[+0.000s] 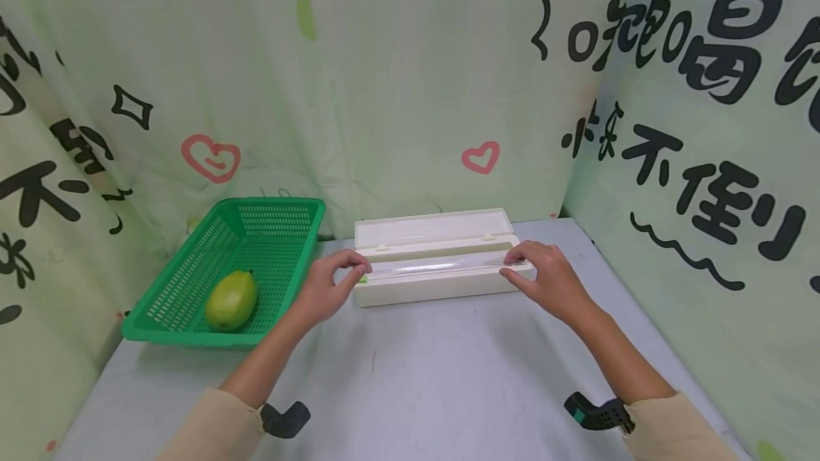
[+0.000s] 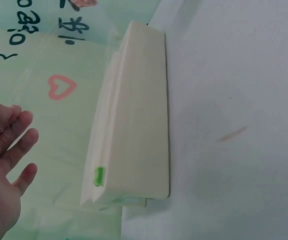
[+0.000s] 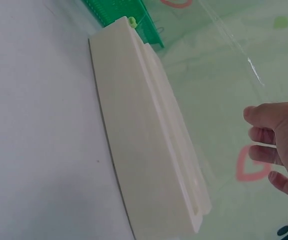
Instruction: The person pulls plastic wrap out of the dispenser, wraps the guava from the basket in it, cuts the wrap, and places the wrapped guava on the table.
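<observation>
A long white box (image 1: pixel 442 290) lies on the table with its lid (image 1: pixel 435 229) raised at the back. Clear film (image 1: pixel 442 264) stretches between the two hands above the box, its crease glinting in the right wrist view (image 3: pixel 255 71). At the box's left end my left hand (image 1: pixel 328 284) pinches one side of the film; the left wrist view shows this hand (image 2: pixel 8 150) with its fingers bent. My right hand (image 1: pixel 556 284) pinches the other side near the right end, also seen in the right wrist view (image 3: pixel 284 137). A green piece (image 2: pixel 99 176) sits on the box's edge.
Left of the box, a green basket (image 1: pixel 192 338) holds a yellow-green fruit (image 1: pixel 232 300). Behind the table (image 1: pixel 410 383) and at both sides hang pale green printed curtains (image 1: pixel 397 77).
</observation>
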`<control>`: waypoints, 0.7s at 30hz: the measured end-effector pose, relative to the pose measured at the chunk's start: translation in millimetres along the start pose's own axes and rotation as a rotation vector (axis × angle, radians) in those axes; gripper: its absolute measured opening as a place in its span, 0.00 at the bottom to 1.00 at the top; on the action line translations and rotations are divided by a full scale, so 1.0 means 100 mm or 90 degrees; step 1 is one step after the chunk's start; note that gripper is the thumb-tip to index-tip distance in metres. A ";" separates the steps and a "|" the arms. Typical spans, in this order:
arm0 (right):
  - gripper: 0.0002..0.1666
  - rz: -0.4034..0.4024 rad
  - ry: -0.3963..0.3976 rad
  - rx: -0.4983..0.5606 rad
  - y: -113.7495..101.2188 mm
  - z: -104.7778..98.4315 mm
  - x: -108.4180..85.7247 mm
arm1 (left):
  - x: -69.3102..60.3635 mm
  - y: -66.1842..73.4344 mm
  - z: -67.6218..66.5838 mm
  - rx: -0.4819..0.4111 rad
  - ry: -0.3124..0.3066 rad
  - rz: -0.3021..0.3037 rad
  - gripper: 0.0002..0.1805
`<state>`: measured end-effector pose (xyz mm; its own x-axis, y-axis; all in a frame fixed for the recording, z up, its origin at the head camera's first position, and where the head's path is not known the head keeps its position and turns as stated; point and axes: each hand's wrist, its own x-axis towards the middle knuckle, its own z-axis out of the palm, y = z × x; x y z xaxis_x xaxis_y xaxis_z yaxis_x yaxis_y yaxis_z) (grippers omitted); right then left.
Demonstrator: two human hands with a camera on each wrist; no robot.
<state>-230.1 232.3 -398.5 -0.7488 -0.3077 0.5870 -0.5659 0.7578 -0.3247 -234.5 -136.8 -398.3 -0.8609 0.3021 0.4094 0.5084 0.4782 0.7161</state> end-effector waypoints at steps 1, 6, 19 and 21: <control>0.13 -0.001 0.000 0.000 0.00 0.00 0.00 | 0.00 0.00 0.00 -0.001 -0.001 0.000 0.05; 0.14 -0.008 -0.001 -0.006 -0.02 -0.03 0.00 | -0.01 0.04 -0.03 0.002 0.003 0.017 0.03; 0.15 -0.033 0.004 -0.025 -0.11 -0.11 -0.01 | -0.05 0.07 -0.07 0.044 0.010 0.071 0.05; 0.16 -0.036 0.006 -0.028 -0.12 -0.12 -0.01 | -0.06 0.09 -0.08 0.041 0.013 0.075 0.05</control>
<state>-218.3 230.8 -386.0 -0.7128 -0.3454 0.6104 -0.5915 0.7637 -0.2587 -225.5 -140.7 -390.1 -0.7953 0.3423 0.5003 0.6053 0.4924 0.6254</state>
